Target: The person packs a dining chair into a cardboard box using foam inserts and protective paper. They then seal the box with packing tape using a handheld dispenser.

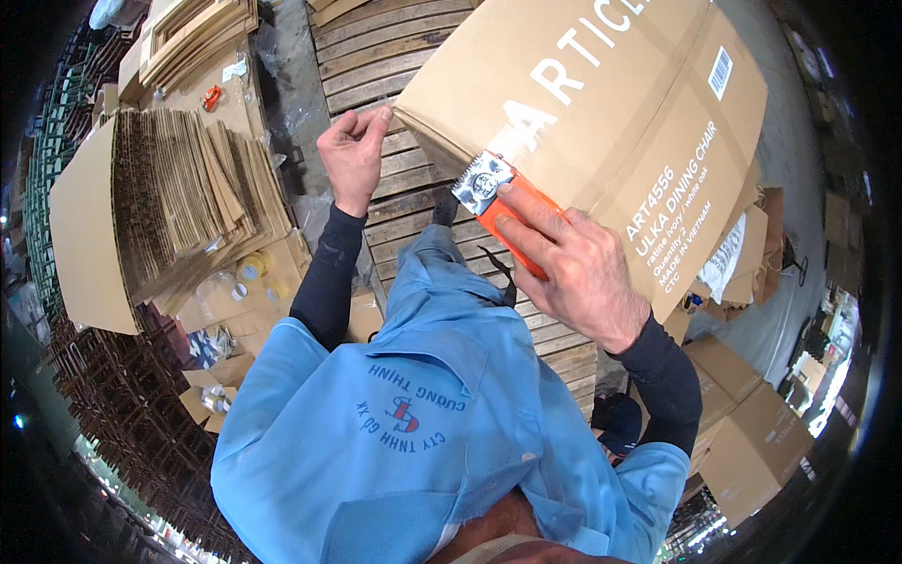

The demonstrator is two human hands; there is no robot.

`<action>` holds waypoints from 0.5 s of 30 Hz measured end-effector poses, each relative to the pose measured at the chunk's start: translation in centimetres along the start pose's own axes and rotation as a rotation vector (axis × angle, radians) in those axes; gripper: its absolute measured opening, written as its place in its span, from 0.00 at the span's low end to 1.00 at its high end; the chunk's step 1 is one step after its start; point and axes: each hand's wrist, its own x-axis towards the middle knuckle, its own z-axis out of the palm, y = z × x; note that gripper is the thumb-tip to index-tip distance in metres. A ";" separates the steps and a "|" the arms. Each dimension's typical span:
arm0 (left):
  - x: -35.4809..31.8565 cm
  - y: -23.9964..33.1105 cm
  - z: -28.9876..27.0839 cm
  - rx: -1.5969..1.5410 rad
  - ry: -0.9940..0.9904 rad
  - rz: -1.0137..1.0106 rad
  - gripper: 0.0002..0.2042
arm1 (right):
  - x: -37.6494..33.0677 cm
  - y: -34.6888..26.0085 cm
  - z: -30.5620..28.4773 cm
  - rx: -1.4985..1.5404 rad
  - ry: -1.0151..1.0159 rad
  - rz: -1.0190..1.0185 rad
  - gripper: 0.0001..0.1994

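A large brown cardboard box [601, 122] with white printing stands in front of me, reaching to the right. My right hand [583, 268] is wrapped round an orange tape dispenser [531, 202], whose toothed metal front lies against the box's near left edge. Clear tape seems to run over the box by that edge. Just off the box's left corner is my left hand [352, 158], closed with thumb and forefinger pinched together. Whatever it pinches, if anything, is too small to make out.
Wooden slats [385, 47] run beneath the box and my legs. Flat cardboard sheets [178, 188] are stacked at left, near tape rolls [252, 268] and another orange dispenser [213, 98]. More cartons [752, 451] stand at lower right, beside a person in a dark cap [617, 420].
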 end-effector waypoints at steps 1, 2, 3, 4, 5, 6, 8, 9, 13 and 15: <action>0.3 -0.9 -0.4 0.030 -0.063 -0.017 0.09 | 0.0 0.1 -0.1 0.020 0.003 0.003 0.26; 0.7 -1.2 -0.6 -0.001 -0.112 -0.065 0.10 | 0.0 0.2 -0.2 0.040 0.007 0.008 0.26; 0.9 -1.3 -0.9 -0.029 -0.159 -0.119 0.11 | 0.2 0.3 -0.2 0.046 -0.002 0.004 0.26; 1.1 -1.2 -1.0 -0.059 -0.207 -0.172 0.12 | 0.4 0.4 -0.3 0.051 -0.011 0.001 0.26; 1.2 -1.1 -1.1 -0.060 -0.208 -0.356 0.12 | 0.5 0.4 -0.3 0.055 -0.019 -0.001 0.25; 1.5 -1.5 -1.2 -0.241 -0.210 -0.390 0.12 | 0.6 0.5 -0.2 0.058 -0.012 0.006 0.25; 1.8 -2.4 -1.6 -0.606 -0.212 -0.450 0.10 | 0.6 0.5 0.0 0.063 0.004 0.022 0.24; 1.4 -1.8 -0.8 -0.709 -0.161 -0.375 0.09 | 0.7 0.5 0.0 0.076 0.004 0.022 0.24; 0.9 -1.8 0.9 -0.672 -0.161 -0.168 0.09 | 1.1 0.6 0.3 0.115 0.016 0.014 0.21; 1.8 -2.5 0.5 -0.610 -0.162 -0.134 0.10 | 1.2 0.5 0.5 0.112 0.013 0.005 0.20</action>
